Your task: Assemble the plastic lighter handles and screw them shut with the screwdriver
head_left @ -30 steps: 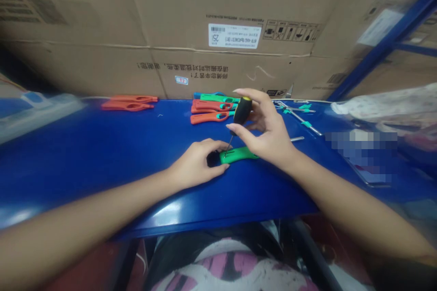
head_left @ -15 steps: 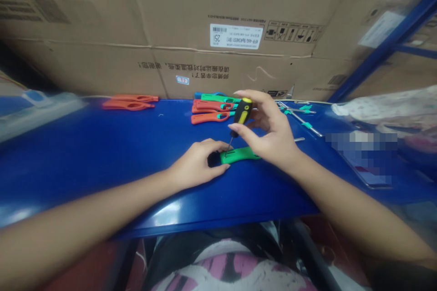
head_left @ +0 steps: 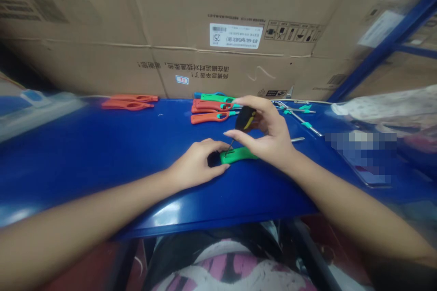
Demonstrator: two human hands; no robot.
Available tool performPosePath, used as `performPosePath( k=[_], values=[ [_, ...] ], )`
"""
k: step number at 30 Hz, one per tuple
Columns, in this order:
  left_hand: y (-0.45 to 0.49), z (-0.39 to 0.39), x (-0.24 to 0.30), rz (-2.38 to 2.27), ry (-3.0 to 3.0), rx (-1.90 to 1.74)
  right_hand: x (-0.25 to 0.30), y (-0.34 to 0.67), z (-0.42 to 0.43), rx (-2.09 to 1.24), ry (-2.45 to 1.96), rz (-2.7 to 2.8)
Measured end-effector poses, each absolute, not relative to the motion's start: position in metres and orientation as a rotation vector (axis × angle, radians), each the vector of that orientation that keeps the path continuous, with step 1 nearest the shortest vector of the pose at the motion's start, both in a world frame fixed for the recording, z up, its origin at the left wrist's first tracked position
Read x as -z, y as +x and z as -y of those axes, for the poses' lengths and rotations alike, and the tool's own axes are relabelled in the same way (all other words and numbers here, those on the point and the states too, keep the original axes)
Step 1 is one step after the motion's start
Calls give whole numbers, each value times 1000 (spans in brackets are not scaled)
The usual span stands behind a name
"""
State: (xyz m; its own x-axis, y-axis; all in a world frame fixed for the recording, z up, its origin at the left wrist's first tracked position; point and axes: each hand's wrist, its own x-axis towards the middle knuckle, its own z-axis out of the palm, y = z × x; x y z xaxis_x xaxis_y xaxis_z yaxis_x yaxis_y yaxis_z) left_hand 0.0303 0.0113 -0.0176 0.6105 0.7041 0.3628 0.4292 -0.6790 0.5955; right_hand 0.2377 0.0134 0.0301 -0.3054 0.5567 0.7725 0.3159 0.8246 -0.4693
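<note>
A green plastic handle piece [head_left: 237, 154] lies on the blue table [head_left: 102, 145] near its front edge. My left hand [head_left: 196, 163] pins its left end down, fingers curled around it. My right hand [head_left: 269, 134] pinches a black and yellow screwdriver [head_left: 246, 120], whose thin shaft points down and left onto the green piece. The handle now leans to the right under my fingers.
A stack of orange and green handle pieces [head_left: 213, 109] lies behind my hands. Two orange pieces [head_left: 128, 102] sit at the far left. Metal rods with teal clips [head_left: 300, 113] lie at the right. Large cardboard boxes [head_left: 218, 27] wall the back of the table.
My right hand has lowered slightly and the screwdriver handle has tilted from nearly upright to leaning right, turning in my fingers. My left hand and the green piece have stayed put.
</note>
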Motion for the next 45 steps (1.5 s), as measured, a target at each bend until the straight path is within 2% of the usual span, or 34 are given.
performPosePath(
  k=[2, 6, 9, 14, 20, 26, 31, 36, 42, 45],
  values=[
    [30, -11, 17, -895, 2386, -815, -34, 239, -11, -184, -679, 1959],
    [31, -11, 17, -887, 2367, -801, -43, 239, -6, -246, -645, 2124],
    [31, -11, 17, -906, 2374, -807, -42, 238, -5, -247, -628, 2060],
    [30, -11, 17, -909, 2376, -804, -41, 239, -3, -64, -641, 1970],
    [30, -11, 16, -906, 2348, -782, -44, 242, -8, -366, -696, 1971],
    [31, -11, 16, -912, 2352, -793, -48, 243, -8, -33, -708, 1877],
    [31, -11, 15, -908, 2347, -780, -51, 246, -7, -252, -634, 1974],
    [31, -11, 17, -897, 2363, -796, -53, 251, -9, 37, -634, 2000],
    [31, -11, 16, -896, 2345, -790, -53, 250, -10, -324, -648, 2056],
    [31, -11, 16, -900, 2349, -786, -49, 249, -12, -169, -695, 1976]
  ],
)
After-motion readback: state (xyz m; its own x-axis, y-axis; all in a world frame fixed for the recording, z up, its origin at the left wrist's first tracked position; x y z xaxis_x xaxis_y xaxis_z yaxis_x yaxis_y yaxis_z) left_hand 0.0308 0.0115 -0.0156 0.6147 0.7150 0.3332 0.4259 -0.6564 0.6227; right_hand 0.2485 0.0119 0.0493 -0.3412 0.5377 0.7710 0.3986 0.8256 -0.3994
